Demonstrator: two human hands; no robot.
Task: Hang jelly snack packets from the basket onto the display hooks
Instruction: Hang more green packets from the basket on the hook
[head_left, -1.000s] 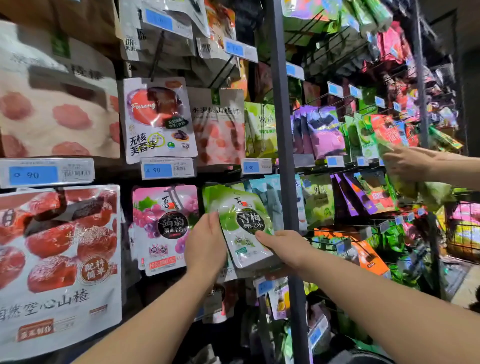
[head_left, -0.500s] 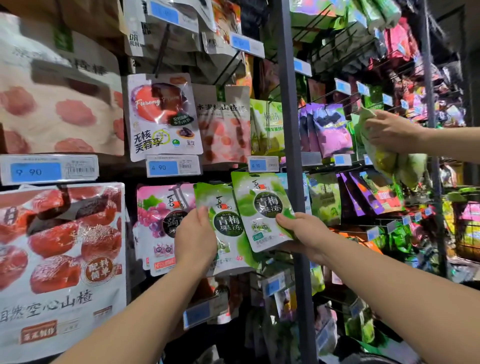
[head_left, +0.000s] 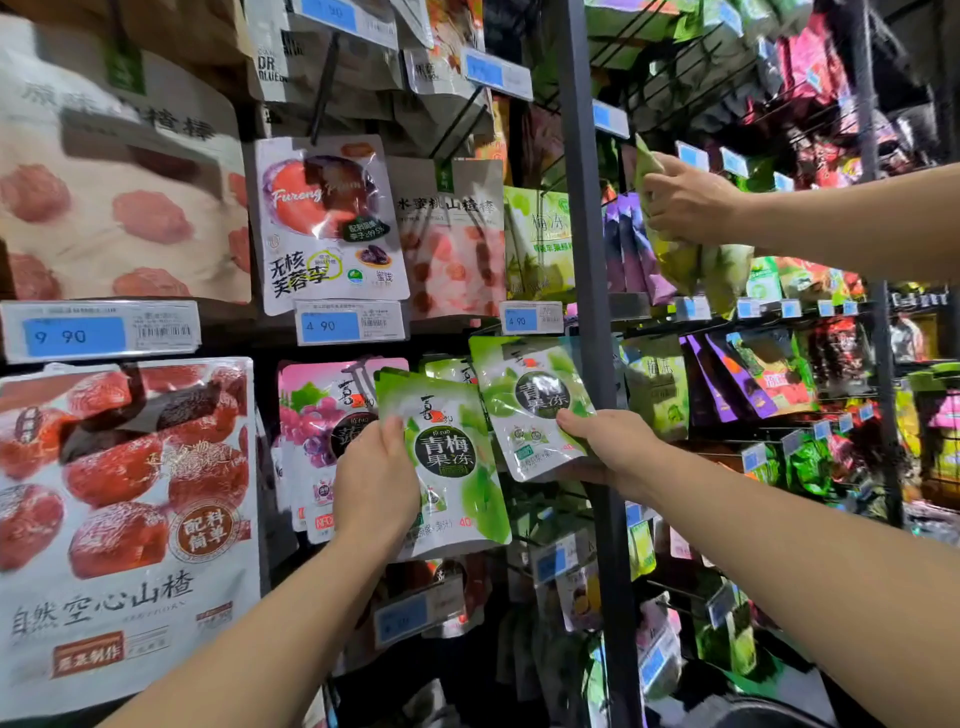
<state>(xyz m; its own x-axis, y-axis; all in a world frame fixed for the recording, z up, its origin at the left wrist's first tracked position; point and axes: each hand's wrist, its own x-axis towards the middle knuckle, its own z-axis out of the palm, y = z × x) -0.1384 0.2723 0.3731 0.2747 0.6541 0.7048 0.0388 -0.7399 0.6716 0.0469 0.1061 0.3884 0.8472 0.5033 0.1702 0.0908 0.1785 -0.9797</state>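
The person stands close against the display rack (head_left: 249, 340), both arms raised to the row under the blue price tag (head_left: 349, 325). The left hand (head_left: 376, 483) grips a green jelly packet (head_left: 452, 457) by its lower left edge, thumb across the front and fingers curled behind. More green edges peek out at its top left corner, so it looks like the front one of a small bunch. It overlaps the right edge of a pink grape packet (head_left: 322, 410) hanging on the rack.

Just to the right and a little higher, the right hand (head_left: 605, 447) pinches a second green packet (head_left: 535, 405) at its lower right corner, thumb on the front, fingers underneath. That packet is tilted, and its right edge lies in front of the grey upright post (head_left: 587, 260). The two green packets sit just beside each other. I can't tell whether either is on a hook. Both are sealed, and the print hides what is inside.

Higher up, past the post, another person's hand (head_left: 685, 202) holds soft green pouches (head_left: 696, 270) next to hanging purple packets (head_left: 628, 249). A large hawthorn bag (head_left: 124, 509) fills the rack's left edge.
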